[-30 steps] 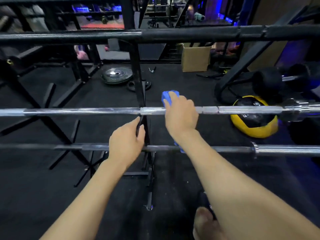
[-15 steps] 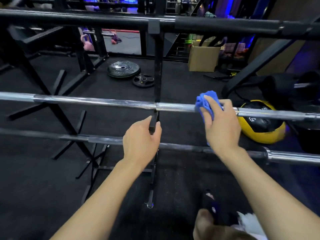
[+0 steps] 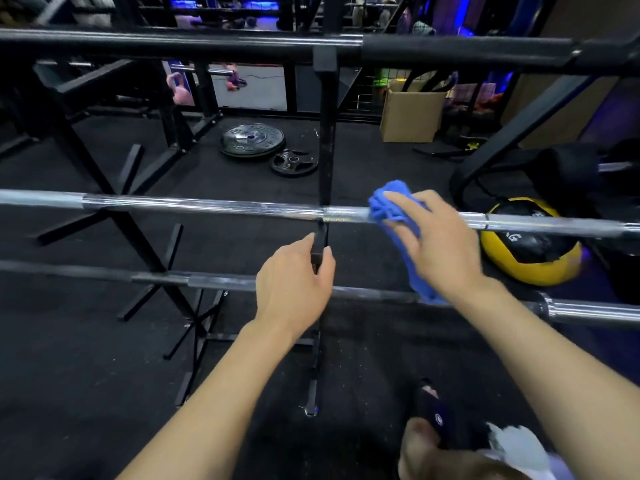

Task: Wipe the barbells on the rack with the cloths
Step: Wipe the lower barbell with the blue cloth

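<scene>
Blue cloth point(image 3: 398, 216) gripped in my right hand point(image 3: 440, 247) against the middle barbell point(image 3: 207, 204). Left hand point(image 3: 294, 285) clasps the rack upright point(image 3: 325, 133); a yellow ball point(image 3: 530, 247) sits just behind.

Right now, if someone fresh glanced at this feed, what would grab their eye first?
The bright blue cloth, wrapped over the middle chrome barbell just right of the rack's centre post, with the right hand pressing it on. Next, the yellow-and-black medicine ball on the floor behind that bar at right. The left hand grips the post's lower bracket, above the nearer barbell.
</scene>
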